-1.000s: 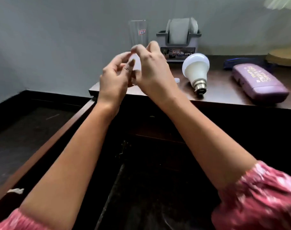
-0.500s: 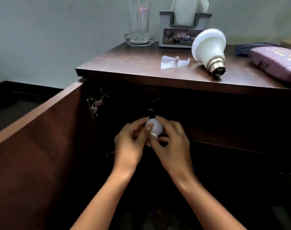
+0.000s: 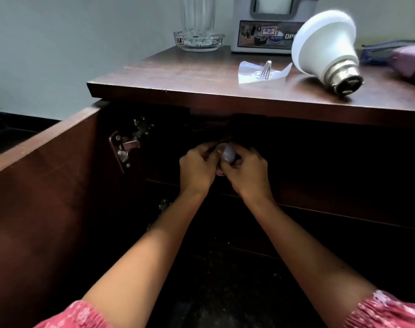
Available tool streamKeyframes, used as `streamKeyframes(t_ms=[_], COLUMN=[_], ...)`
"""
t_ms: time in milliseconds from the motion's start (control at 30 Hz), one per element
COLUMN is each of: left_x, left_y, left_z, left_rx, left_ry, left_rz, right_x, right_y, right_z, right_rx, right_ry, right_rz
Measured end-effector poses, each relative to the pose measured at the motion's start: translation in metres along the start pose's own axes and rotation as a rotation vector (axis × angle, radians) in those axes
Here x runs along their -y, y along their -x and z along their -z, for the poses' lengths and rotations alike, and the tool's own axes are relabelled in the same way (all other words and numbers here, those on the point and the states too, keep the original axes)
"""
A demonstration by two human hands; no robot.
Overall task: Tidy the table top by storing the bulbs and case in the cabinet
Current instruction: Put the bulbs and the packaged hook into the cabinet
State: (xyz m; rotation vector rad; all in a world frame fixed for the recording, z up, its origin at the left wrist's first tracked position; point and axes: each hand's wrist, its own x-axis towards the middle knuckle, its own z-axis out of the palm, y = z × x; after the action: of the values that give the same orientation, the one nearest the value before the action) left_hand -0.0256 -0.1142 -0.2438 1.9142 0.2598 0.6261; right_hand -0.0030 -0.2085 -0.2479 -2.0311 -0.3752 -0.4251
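A small white bulb (image 3: 227,152) sits between both my hands inside the dark open cabinet (image 3: 320,162), just under the table top. My left hand (image 3: 197,168) and my right hand (image 3: 246,172) both close around it; its lower part is hidden by my fingers. A large white bulb (image 3: 324,50) lies on its side on the wooden table top (image 3: 178,74), metal base toward me. The purple case (image 3: 412,65) lies at the right edge, mostly cut off.
The cabinet door (image 3: 48,185) stands open to the left, its metal hinge (image 3: 128,143) showing. On the table top are a glass vase (image 3: 198,22), a grey dispenser box (image 3: 270,27), a clear plastic packet with a metal hook (image 3: 264,72) and a blue item (image 3: 376,53).
My hands came down from above the table top with the small bulb and moved deeper into the cabinet. My view dropped lower and closer to the cabinet.
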Motion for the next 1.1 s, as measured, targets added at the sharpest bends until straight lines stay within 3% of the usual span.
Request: streamKeyframes(t_ms=[267, 600, 733, 833, 967, 1100], left_x=[-0.001, -0.001, -0.016, -0.041, -0.094, -0.140], left_y=[-0.001, 0.006, 0.028, 0.054, 0.049, 0.005], left_z=[-0.001, -0.003, 0.006, 0.024, 0.045, 0.052], left_rx=[-0.009, -0.094, -0.307, -0.446, -0.420, -0.337], left_ry=[-0.023, -0.125, -0.020, 0.160, 0.074, -0.052], left_rz=[0.035, 0.006, -0.097, -0.312, -0.592, -0.553], right_x=[-0.002, 0.001, 0.013, 0.034, 0.079, 0.124], right_y=[-0.003, 0.000, 0.010, 0.039, 0.068, 0.046], right_z=[0.002, 0.007, 0.019, 0.037, 0.071, 0.108], right_rx=[0.118, 0.103, 0.093, -0.006, -0.062, -0.269], right_ry=[0.008, 0.019, 0.108, 0.101, 0.049, 0.088], right_rz=[-0.025, -0.040, -0.055, 0.071, 0.356, 0.451])
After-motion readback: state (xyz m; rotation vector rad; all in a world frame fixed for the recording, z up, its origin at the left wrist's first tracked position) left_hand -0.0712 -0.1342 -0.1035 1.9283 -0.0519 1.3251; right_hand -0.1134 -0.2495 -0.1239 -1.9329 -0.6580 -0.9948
